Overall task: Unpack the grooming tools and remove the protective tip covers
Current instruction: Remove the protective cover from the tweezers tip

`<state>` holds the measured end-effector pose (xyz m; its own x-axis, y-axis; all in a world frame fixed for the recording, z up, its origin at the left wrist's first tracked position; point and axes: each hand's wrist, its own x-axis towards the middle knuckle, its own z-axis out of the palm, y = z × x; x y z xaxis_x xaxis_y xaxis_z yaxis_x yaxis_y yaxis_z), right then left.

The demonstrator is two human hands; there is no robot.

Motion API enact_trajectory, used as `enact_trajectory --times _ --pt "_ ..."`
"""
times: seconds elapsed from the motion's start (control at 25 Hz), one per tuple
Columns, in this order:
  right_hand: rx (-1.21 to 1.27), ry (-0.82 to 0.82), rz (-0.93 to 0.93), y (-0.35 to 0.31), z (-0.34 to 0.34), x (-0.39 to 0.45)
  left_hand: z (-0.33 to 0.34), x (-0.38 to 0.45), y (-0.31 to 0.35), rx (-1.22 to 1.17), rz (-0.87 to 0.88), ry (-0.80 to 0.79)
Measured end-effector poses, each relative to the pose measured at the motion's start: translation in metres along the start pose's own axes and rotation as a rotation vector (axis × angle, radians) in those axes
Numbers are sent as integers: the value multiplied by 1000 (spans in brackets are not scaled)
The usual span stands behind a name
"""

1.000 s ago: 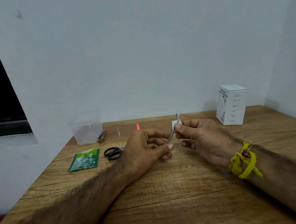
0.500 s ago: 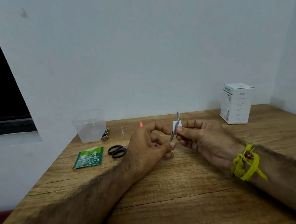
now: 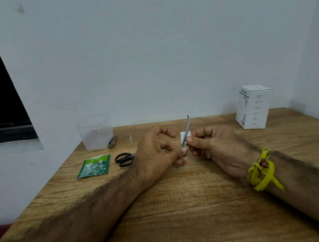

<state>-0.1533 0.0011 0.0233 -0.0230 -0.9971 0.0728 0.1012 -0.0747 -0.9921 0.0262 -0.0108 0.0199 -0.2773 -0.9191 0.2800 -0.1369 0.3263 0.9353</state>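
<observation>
A thin silver grooming tool (image 3: 187, 128) with a curved top stands nearly upright between my hands, just above the wooden table (image 3: 182, 206). My right hand (image 3: 213, 145) pinches its middle with thumb and forefinger, together with a small white slip (image 3: 183, 135) behind it. My left hand (image 3: 157, 150) touches the tool's lower end with its thumb tip; the forefinger is lifted off and curled above. Further left lie a nail clipper (image 3: 112, 141), a small silver pointed tool (image 3: 130, 138), black scissors (image 3: 125, 159) and a green sachet (image 3: 94, 166).
A clear plastic tub (image 3: 95, 133) stands at the back left by the wall. A white carton (image 3: 252, 107) stands at the back right. A dark window opening is on the left wall. The table's left edge runs diagonally past the sachet.
My left forefinger has lifted off the tool and the hand has opened up; only the thumb stays at the lower end. My right hand keeps its pinch. The red piece behind my left hand is now hidden.
</observation>
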Motion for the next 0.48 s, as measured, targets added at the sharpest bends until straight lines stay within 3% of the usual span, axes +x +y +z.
enact_trajectory --times 0.16,0.48 --pt "56 88 -55 -1 -3 2 0 1 1 -12 -24 -48" --pt "29 107 -156 -4 -2 0 -1 2 -1 -1 -17 -67"
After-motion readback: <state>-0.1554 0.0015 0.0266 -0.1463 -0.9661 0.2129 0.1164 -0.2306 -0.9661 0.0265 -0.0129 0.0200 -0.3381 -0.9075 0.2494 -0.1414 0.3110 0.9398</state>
